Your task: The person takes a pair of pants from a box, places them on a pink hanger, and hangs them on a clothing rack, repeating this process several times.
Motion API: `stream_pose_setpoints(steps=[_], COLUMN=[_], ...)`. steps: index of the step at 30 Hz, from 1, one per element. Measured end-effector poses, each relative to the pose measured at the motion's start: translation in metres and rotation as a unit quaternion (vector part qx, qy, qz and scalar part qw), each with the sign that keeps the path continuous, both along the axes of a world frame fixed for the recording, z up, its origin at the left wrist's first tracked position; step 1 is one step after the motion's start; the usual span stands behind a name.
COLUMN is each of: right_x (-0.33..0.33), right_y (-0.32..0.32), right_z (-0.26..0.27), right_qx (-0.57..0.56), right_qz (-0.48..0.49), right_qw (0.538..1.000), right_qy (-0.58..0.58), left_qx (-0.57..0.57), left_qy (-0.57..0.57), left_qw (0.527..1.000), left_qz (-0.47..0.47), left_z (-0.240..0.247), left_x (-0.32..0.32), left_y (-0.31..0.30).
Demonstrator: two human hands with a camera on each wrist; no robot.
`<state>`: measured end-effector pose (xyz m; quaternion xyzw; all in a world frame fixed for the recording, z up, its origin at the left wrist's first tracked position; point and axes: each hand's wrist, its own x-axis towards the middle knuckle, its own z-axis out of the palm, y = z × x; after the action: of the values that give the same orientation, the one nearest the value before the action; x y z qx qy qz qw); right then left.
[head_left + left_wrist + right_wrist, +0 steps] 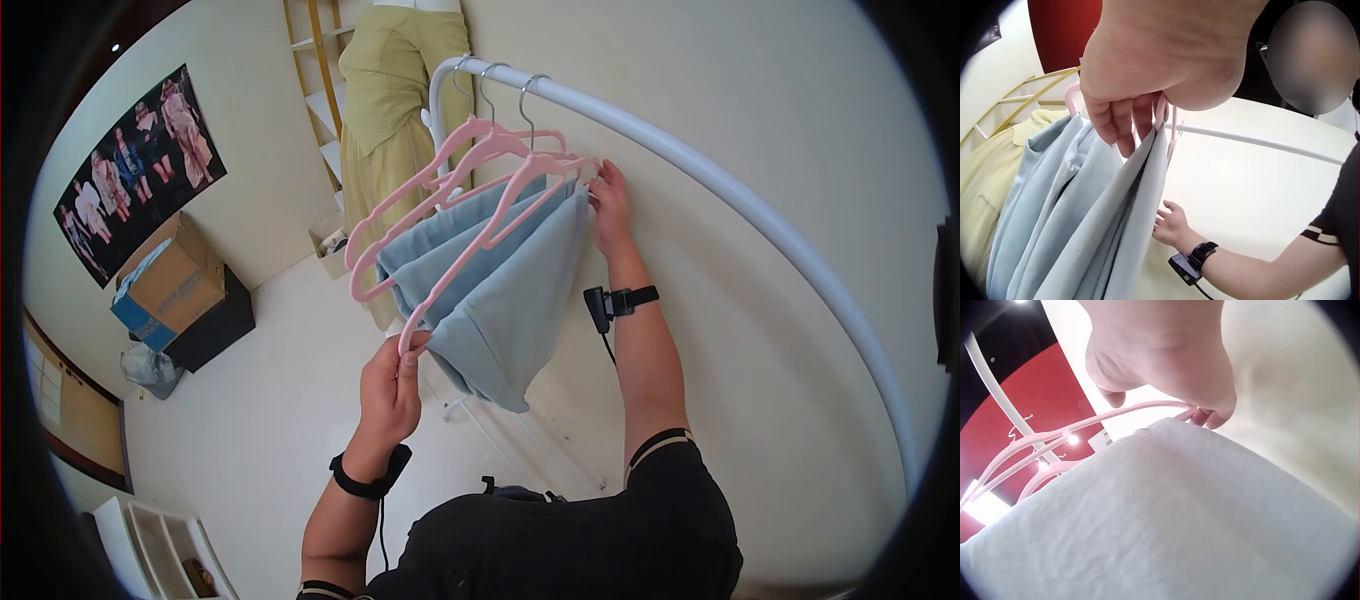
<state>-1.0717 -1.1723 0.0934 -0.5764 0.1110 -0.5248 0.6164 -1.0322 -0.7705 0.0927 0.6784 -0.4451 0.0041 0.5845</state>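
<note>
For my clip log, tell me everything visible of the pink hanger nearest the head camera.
The pink hanger looks like smooth plastic, with curved arms, a lower bar and a silvery hook over the white rail. Light-blue cloth hangs from it. In the head view it slants down toward the left hand, which pinches one end; the right hand is at the other, contact unclear.
</note>
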Motion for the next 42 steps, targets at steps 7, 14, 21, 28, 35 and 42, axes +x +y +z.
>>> stream_pose_setpoints(steps=[7, 14, 21, 28, 35, 42], right_x=[-0.033, -0.066, -0.075, -0.047, 0.022, 0.108], right_y=[0.026, 0.086, 0.153, 0.241, 0.338, 0.453], right_z=[0.029, 0.030, -0.031, -0.093, -0.108, -0.089], right_qx=[-0.047, -0.075, -0.055, -0.029, -0.054, -0.165], right_qz=[-0.009, 0.086, 0.105, 0.149, 0.202, 0.299], right_qw=[0.995, 0.977, 0.990, 0.981, 0.944, 0.890], right_qy=[-0.082, -0.180, -0.079, 0.122, 0.256, 0.302], left_qx=[-0.057, -0.159, -0.140, -0.101, -0.084, -0.228], left_qy=[-0.035, 0.031, 0.118, 0.222, 0.223, 0.170], left_qw=[0.998, 0.985, 0.976, 0.945, 0.925, 0.875], left_qz=[0.022, 0.060, 0.116, 0.217, 0.296, 0.392], left_z=[0.011, 0.006, -0.056, -0.122, -0.154, -0.160], left_x=[0.009, 0.028, 0.034, 0.029, 0.041, 0.086], left_y=[0.006, 0.052, 0.117, 0.221, 0.339, 0.435])
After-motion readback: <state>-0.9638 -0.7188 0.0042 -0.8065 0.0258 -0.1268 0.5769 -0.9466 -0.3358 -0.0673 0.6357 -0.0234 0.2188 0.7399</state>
